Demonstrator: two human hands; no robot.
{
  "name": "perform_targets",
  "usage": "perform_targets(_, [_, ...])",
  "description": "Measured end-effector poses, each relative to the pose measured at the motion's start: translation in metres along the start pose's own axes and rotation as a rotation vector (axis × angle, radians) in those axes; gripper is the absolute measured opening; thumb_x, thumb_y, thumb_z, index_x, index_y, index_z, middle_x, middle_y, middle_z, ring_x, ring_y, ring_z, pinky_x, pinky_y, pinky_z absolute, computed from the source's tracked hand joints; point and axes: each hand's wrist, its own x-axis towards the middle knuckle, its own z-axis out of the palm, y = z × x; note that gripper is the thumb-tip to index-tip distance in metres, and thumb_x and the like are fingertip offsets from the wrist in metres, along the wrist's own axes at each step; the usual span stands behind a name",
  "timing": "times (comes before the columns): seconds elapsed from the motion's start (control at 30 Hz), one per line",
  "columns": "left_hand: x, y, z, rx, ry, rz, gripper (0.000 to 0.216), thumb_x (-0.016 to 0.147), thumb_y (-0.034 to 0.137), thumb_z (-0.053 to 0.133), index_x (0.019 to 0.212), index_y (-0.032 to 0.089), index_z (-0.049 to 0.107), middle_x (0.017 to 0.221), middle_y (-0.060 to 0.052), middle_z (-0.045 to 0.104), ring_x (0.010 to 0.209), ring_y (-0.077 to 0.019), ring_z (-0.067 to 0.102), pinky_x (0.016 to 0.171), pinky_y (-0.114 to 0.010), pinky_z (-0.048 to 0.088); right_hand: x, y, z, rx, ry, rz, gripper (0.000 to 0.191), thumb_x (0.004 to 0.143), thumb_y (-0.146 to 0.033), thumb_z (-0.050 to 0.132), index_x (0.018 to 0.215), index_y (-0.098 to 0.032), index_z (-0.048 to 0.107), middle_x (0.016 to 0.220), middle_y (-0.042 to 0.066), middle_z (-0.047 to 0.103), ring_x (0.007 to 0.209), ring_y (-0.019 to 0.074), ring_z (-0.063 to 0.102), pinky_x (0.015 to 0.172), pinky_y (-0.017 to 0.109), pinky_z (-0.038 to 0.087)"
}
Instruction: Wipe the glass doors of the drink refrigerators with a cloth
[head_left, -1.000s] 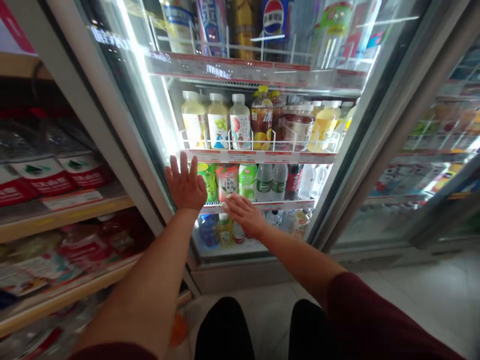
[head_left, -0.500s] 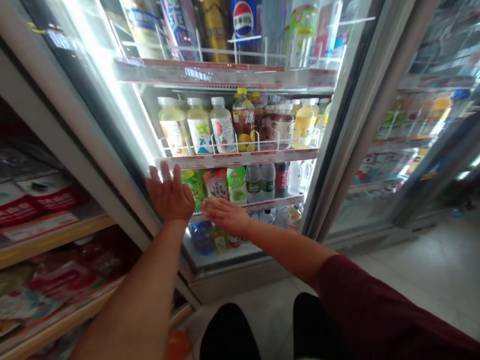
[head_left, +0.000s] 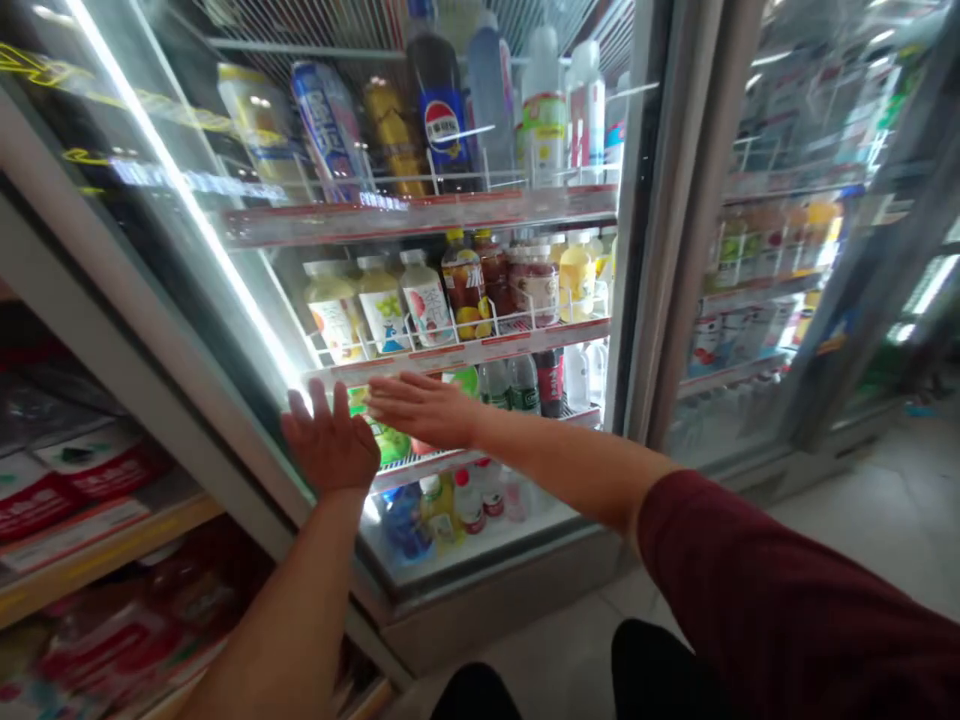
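Note:
My left hand (head_left: 330, 445) lies flat and open against the glass door (head_left: 225, 300) of a lit drinks cooler, near its left edge. My right hand (head_left: 420, 408) is stretched out flat, fingers together and pointing left, in front of the third shelf (head_left: 525, 345), holding nothing. Behind it stand green and pink labelled bottles (head_left: 390, 440). Juice bottles (head_left: 382, 305) line the shelf above, and a cola bottle (head_left: 442, 115) stands on the top shelf.
Wooden shelves with red and white packets (head_left: 90, 480) stand at the left. A second cooler door (head_left: 780, 250) with more drinks is at the right. Small bottles (head_left: 465, 500) sit on the cooler floor. Pale floor tiles (head_left: 862, 520) lie at the right.
My right hand has risen from the lower shelf edge to the shelf above. My left hand slid a little down and left on the glass. The view has tilted up and turned.

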Motion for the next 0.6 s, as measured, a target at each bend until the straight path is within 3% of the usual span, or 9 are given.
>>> perform_targets(0.1, [0.000, -0.011, 0.008, -0.002, 0.028, 0.010, 0.071, 0.105, 0.042, 0.047, 0.173, 0.022, 0.042, 0.181, -0.015, 0.028, 0.172, -0.0371, 0.007, 0.140, -0.065, 0.004, 0.012, 0.038, -0.022, -0.125, -0.077, -0.135, 0.046, 0.116, -0.016, 0.047, 0.159, -0.024, 0.060, 0.170, 0.004, 0.053, 0.163, 0.0214, 0.044, 0.137, 0.047, 0.038])
perform_targets(0.17, [0.001, -0.015, 0.011, 0.007, 0.017, 0.016, 0.074, 0.104, 0.043, 0.049, 0.174, 0.023, 0.039, 0.181, -0.016, 0.026, 0.172, -0.0367, 0.005, 0.140, -0.065, 0.003, 0.031, 0.079, -0.045, -0.277, -0.023, 0.000, 0.047, 0.111, -0.009, 0.046, 0.154, -0.016, 0.063, 0.172, 0.010, 0.049, 0.162, 0.0287, 0.038, 0.130, 0.055, 0.038])
perform_targets(0.2, [0.001, -0.016, 0.011, 0.010, 0.010, 0.018, 0.075, 0.104, 0.043, 0.048, 0.175, 0.023, 0.037, 0.182, -0.016, 0.026, 0.172, -0.0365, 0.005, 0.139, -0.066, 0.003, 0.041, 0.100, -0.056, -0.355, 0.033, 0.100, 0.047, 0.107, -0.004, 0.035, 0.139, -0.003, 0.069, 0.171, 0.016, 0.046, 0.159, 0.0317, 0.036, 0.123, 0.052, 0.042])
perform_targets(0.27, [0.002, -0.014, 0.010, 0.010, 0.007, 0.015, 0.074, 0.104, 0.043, 0.048, 0.175, 0.025, 0.037, 0.182, -0.015, 0.026, 0.172, -0.0373, 0.007, 0.139, -0.068, 0.005, 0.055, 0.132, -0.073, -0.442, 0.168, 0.279, 0.070, 0.090, -0.004, 0.001, 0.109, 0.021, 0.063, 0.164, 0.025, 0.043, 0.146, 0.0324, 0.044, 0.103, 0.037, 0.049])
perform_targets(0.33, [0.002, -0.011, 0.007, 0.006, 0.014, 0.008, 0.073, 0.103, 0.045, 0.048, 0.174, 0.029, 0.039, 0.180, -0.014, 0.030, 0.172, -0.0388, 0.011, 0.138, -0.070, 0.008, 0.057, 0.145, -0.080, -0.413, 0.277, 0.408, 0.070, 0.093, -0.006, 0.003, 0.117, 0.020, 0.064, 0.163, 0.023, 0.048, 0.149, 0.0327, 0.040, 0.107, 0.038, 0.048])
perform_targets(0.37, [0.002, -0.009, 0.004, 0.004, 0.018, 0.007, 0.072, 0.102, 0.046, 0.049, 0.172, 0.030, 0.040, 0.179, -0.014, 0.032, 0.171, -0.0396, 0.014, 0.137, -0.071, 0.010, 0.053, 0.144, -0.079, -0.354, 0.296, 0.407, 0.061, 0.102, -0.007, 0.016, 0.130, 0.012, 0.066, 0.164, 0.019, 0.051, 0.154, 0.0336, 0.033, 0.115, 0.043, 0.045])
perform_targets(0.4, [0.002, -0.008, 0.002, 0.006, 0.025, 0.006, 0.071, 0.102, 0.048, 0.051, 0.170, 0.031, 0.043, 0.178, -0.014, 0.035, 0.170, -0.0405, 0.017, 0.137, -0.071, 0.012, 0.047, 0.140, -0.077, -0.277, 0.291, 0.359, 0.048, 0.107, -0.008, 0.035, 0.143, 0.001, 0.066, 0.165, 0.015, 0.055, 0.158, 0.0331, 0.032, 0.123, 0.048, 0.040])
perform_targets(0.47, [0.006, -0.005, -0.005, 0.024, 0.043, 0.009, 0.066, 0.102, 0.051, 0.051, 0.165, 0.033, 0.051, 0.172, -0.015, 0.042, 0.167, -0.0416, 0.026, 0.135, -0.070, 0.017, 0.031, 0.127, -0.068, -0.098, 0.234, 0.148, 0.049, 0.105, -0.013, 0.062, 0.154, -0.010, 0.063, 0.164, 0.011, 0.059, 0.160, 0.0319, 0.037, 0.134, 0.049, 0.030])
perform_targets(0.6, [0.050, 0.008, -0.026, 0.052, 0.109, 0.076, 0.059, 0.106, 0.052, 0.042, 0.153, 0.024, 0.062, 0.160, -0.019, 0.054, 0.155, -0.0418, 0.044, 0.130, -0.068, 0.024, 0.010, 0.108, -0.050, 0.102, 0.188, -0.150, 0.041, 0.104, -0.021, 0.065, 0.144, -0.011, 0.069, 0.160, 0.007, 0.062, 0.155, 0.0244, 0.048, 0.133, 0.039, 0.032])
